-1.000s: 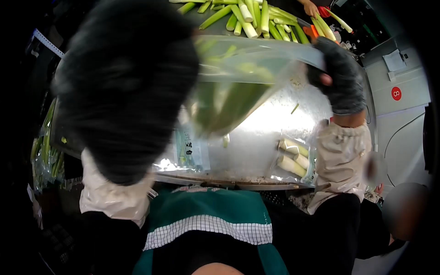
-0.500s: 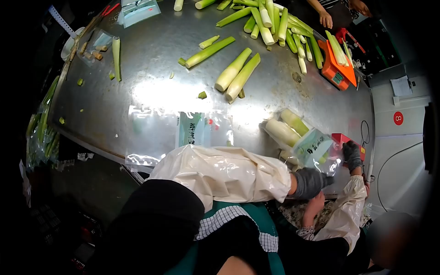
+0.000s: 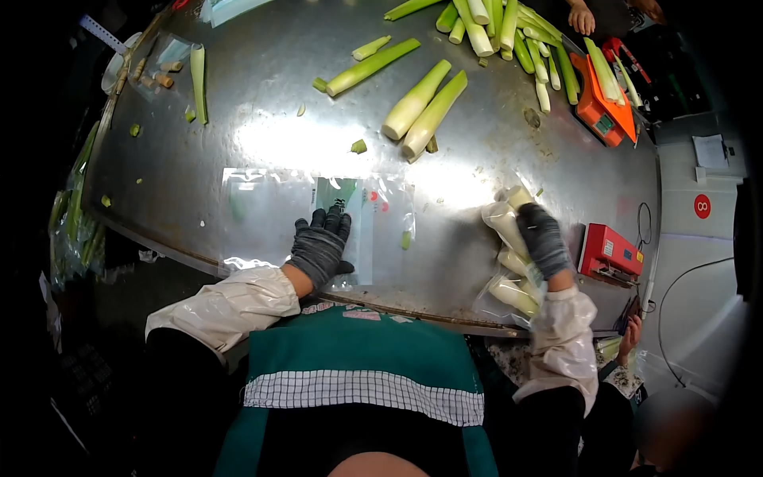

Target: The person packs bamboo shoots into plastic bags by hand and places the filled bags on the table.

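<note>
My left hand (image 3: 320, 248), in a dark grey glove, lies flat with fingers stretched on an unfilled clear plastic bag (image 3: 391, 238) with a green label. To the right, my gloved right hand (image 3: 544, 242), slightly blurred, grips the upper part of a clear bag of water bamboo shoots (image 3: 509, 258). The thick white shoots show through the plastic; my hand covers some of them and the bag's right side. Beyond my hands, two loose water bamboo shoots (image 3: 425, 111) rest side by side on the metal table (image 3: 270, 135).
A red bag sealer (image 3: 610, 253) stands at the right edge. Behind it, an orange scale (image 3: 600, 107) bears stalks, near a heap of shoots (image 3: 493, 28). Another person's hand (image 3: 582, 17) shows at the far side, another (image 3: 630, 334) at lower right.
My left hand has swung from the far right onto the unfilled bag. My right hand has left the sealer and is on the filled bag, which has turned more upright in view.
</note>
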The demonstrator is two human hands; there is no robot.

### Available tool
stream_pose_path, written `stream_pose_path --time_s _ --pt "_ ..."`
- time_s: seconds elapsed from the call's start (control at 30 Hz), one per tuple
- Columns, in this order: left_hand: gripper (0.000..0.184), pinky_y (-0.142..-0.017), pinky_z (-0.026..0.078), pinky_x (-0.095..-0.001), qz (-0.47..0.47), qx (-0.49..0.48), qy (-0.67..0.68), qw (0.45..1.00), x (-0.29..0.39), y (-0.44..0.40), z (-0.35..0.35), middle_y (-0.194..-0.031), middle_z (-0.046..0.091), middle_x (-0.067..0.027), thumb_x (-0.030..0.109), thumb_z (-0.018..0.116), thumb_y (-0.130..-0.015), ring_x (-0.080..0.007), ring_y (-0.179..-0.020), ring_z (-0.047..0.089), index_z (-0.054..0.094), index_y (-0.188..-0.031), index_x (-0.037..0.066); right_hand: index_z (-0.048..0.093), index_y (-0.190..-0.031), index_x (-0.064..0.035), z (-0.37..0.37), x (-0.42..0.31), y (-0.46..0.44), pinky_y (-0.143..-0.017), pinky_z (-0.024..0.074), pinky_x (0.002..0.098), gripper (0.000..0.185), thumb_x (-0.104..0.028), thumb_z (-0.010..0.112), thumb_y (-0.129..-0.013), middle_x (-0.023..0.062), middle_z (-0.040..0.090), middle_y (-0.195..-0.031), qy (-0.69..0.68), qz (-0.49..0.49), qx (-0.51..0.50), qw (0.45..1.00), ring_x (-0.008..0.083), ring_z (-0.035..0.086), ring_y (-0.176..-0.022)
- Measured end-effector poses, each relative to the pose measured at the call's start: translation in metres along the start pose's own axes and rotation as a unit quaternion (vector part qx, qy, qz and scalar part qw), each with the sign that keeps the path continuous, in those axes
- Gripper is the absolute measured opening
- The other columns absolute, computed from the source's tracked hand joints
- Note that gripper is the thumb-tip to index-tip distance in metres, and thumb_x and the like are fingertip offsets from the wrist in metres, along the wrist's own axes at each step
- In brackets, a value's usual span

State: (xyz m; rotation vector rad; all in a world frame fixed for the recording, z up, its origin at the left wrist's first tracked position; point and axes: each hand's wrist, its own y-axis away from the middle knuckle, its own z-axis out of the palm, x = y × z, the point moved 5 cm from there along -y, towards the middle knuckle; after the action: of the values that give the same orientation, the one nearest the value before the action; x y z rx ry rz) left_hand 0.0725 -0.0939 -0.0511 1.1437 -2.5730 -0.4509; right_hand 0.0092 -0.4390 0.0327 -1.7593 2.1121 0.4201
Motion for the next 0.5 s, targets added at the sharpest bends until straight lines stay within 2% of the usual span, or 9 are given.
stream_pose_path --time_s 0.03,0.1,0.13,0.23,0.3,0.4,0.47,0.5 --pt "0.082 -0.083 0.032 -0.0497 0.001 0.021 0.01 1.0 -0.003 0.002 0.004 -0.122 0.038 -0.0147 0.049 0.067 -0.057 -0.0319 -0.11 0.038 0.038 -0.122 0.009 0.058 -0.086 -0.0017 0.03 -0.021 0.003 -0.066 0.0458 0.0359 0.013 -0.011 0.056 -0.077 0.0172 0.059 -0.079 -0.081 -0.047 -0.013 0.996 0.0314 0.057 -0.072" --pt "0.08 -0.083 0.032 -0.0486 0.003 0.038 0.022 0.999 -0.006 0.006 0.008 -0.122 0.039 -0.0135 0.048 0.067 -0.057 -0.0308 -0.11 0.038 0.039 -0.122 0.01 0.059 -0.081 -0.0028 0.084 -0.071 0.004 -0.064 0.0461 0.0367 0.016 -0.016 0.051 -0.079 0.0197 0.058 -0.073 -0.003 0.012 -0.226 0.974 0.0349 0.057 -0.07" --pt "0.077 -0.083 0.032 -0.0477 0.001 0.067 0.044 0.997 -0.007 0.008 0.006 -0.121 0.039 -0.0123 0.047 0.067 -0.058 -0.0295 -0.109 0.039 0.04 -0.121 0.012 0.059 -0.081 -0.0036 0.096 -0.094 0.011 -0.064 0.0456 0.0377 0.018 -0.019 0.051 -0.08 0.0198 0.058 -0.074 -0.083 0.038 -0.23 0.969 0.0347 0.057 -0.07" --pt "0.073 -0.082 0.032 -0.0465 -0.003 0.124 0.064 0.99 -0.018 0.009 0.014 -0.119 0.041 -0.01 0.045 0.066 -0.058 -0.0272 -0.107 0.039 0.042 -0.12 0.014 0.06 -0.082 -0.0041 0.146 -0.122 0.018 -0.067 0.0453 0.0388 0.022 -0.024 0.05 -0.08 0.0197 0.058 -0.074 -0.037 0.052 -0.251 0.966 0.0342 0.057 -0.071" --pt "0.072 -0.081 0.032 -0.0462 -0.005 0.152 0.06 0.986 -0.019 0.01 0.017 -0.118 0.041 -0.009 0.044 0.066 -0.058 -0.0263 -0.106 0.04 0.042 -0.12 0.014 0.061 -0.083 -0.0045 0.156 -0.124 0.021 -0.07 0.0452 0.039 0.028 -0.031 0.052 -0.078 0.018 0.06 -0.076 0.011 0.165 -0.227 0.96 0.0325 0.058 -0.073" --pt "0.068 -0.08 0.032 -0.0456 -0.009 0.165 0.063 0.984 -0.019 0.01 0.02 -0.117 0.043 -0.008 0.042 0.065 -0.059 -0.0256 -0.105 0.04 0.044 -0.118 0.015 0.06 -0.085 -0.0045 0.158 -0.137 0.023 -0.071 0.0452 0.0383 0.033 -0.035 0.055 -0.075 0.0157 0.061 -0.078 -0.003 0.206 -0.243 0.948 0.0309 0.059 -0.076" --pt "0.063 -0.079 0.032 -0.0448 -0.003 0.209 0.038 0.977 -0.024 0.01 0.017 -0.115 0.044 -0.0068 0.041 0.065 -0.061 -0.0247 -0.104 0.041 0.046 -0.115 0.015 0.059 -0.089 -0.0049 0.164 -0.147 0.022 -0.071 0.0454 0.0377 0.036 -0.037 0.057 -0.073 0.0148 0.062 -0.08 0.023 0.221 -0.281 0.934 0.0297 0.059 -0.077" --pt "0.053 -0.077 0.033 -0.0453 0.0 0.205 0.044 0.978 -0.024 0.01 0.016 -0.112 0.045 -0.0057 0.038 0.061 -0.066 -0.0238 -0.101 0.042 0.048 -0.112 0.014 0.058 -0.089 -0.004 0.166 -0.152 0.024 -0.072 0.0451 0.0375 0.036 -0.036 0.058 -0.073 0.0152 0.061 -0.08 0.014 0.214 -0.289 0.933 0.0299 0.059 -0.078"
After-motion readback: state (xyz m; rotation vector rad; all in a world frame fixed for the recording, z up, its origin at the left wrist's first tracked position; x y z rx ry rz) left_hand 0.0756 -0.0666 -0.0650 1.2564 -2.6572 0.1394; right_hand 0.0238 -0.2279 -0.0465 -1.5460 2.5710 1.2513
